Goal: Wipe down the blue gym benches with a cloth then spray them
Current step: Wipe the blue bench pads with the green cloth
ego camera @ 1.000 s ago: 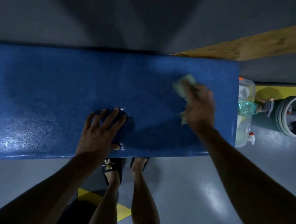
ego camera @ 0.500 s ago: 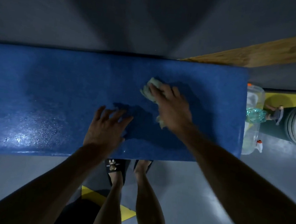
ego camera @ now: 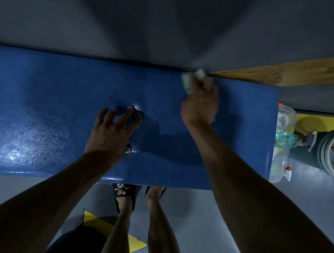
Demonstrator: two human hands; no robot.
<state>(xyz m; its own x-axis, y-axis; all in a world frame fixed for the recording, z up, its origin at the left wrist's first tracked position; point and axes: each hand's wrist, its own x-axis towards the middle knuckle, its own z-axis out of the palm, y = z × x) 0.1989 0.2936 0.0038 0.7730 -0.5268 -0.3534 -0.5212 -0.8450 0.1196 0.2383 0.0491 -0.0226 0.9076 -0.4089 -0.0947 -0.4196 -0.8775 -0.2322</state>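
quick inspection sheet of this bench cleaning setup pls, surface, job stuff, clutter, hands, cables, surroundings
surface: blue bench top, wet glossy sheen with droplets toward its left part
job's things: pale cloth bunched at the bench's far edge; no spray bottle clearly made out
clutter: clear plastic container with orange bits, a crumpled teal plastic item and a dark green cylinder on the floor off the bench's right end
hands: left hand rests on the bench, fingers spread; right hand grips the cloth, blurred
cables: nothing seen
surroundings: grey floor with yellow marking, wooden plank behind the bench, dim light
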